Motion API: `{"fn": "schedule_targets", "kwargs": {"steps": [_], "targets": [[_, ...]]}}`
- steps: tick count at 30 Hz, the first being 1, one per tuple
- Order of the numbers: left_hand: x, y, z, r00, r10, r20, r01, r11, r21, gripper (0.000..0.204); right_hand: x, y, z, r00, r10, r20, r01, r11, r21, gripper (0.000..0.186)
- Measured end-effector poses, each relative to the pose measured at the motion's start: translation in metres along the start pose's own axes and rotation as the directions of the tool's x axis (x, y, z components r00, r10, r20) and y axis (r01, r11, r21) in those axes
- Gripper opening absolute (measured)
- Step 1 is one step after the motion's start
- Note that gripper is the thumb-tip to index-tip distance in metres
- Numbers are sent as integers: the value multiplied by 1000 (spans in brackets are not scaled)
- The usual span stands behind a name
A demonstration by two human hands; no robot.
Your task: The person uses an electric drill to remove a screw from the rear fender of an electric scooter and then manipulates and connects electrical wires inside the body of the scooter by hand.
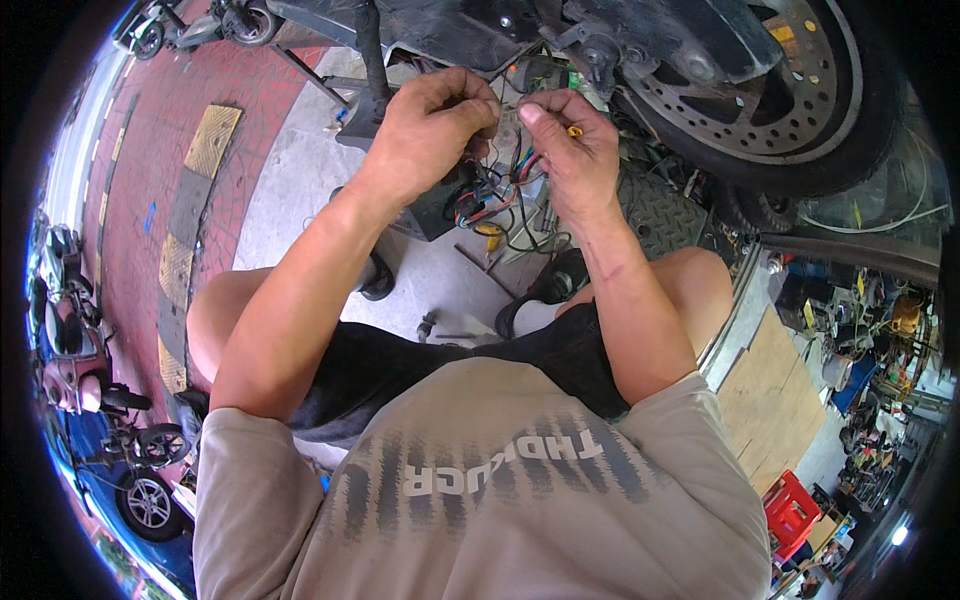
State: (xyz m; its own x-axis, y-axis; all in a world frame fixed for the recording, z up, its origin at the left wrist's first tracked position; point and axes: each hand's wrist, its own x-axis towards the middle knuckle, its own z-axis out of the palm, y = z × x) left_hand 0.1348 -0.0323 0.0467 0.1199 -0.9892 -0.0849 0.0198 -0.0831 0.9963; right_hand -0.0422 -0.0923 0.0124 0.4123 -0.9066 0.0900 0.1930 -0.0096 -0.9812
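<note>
A bundle of thin wires (523,172), red, blue, green and black, hangs in loops below my hands, under the dark body of a motor scooter (460,30). My right hand (575,150) is closed with thumb and forefinger pinched, gripping the upper part of the wires. Beside its fingers a small yellow piece (574,131) sticks out. Just across a narrow gap, my left hand (440,125) is curled into a pinch; whatever its fingertips hold is hidden. A black box (428,214) lies below the left hand, beside the wire loops.
A wheel with a drilled brake disc (800,100) stands close at the upper right. A dark tread-patterned plate (660,215) lies beside my right wrist. Under me, a thin rod (474,260) rests on the pale floor. A red plastic stool (791,514) stands lower right.
</note>
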Motion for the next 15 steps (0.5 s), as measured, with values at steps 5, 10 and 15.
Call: {"fn": "schedule_targets", "kwargs": {"steps": [5,10,15], "targets": [[1,-4,-1,997,77,22,-78,997,20,11,0,0,-10,995,72,63,-66,993,-93,17],[0,-6,-5,991,120,64,-129,978,161,9,1,-6,-19,954,173,246,-171,985,-28,20],[-4,-8,-6,974,154,169,-197,940,280,12,0,-14,-25,908,298,293,-314,949,7,22]]}}
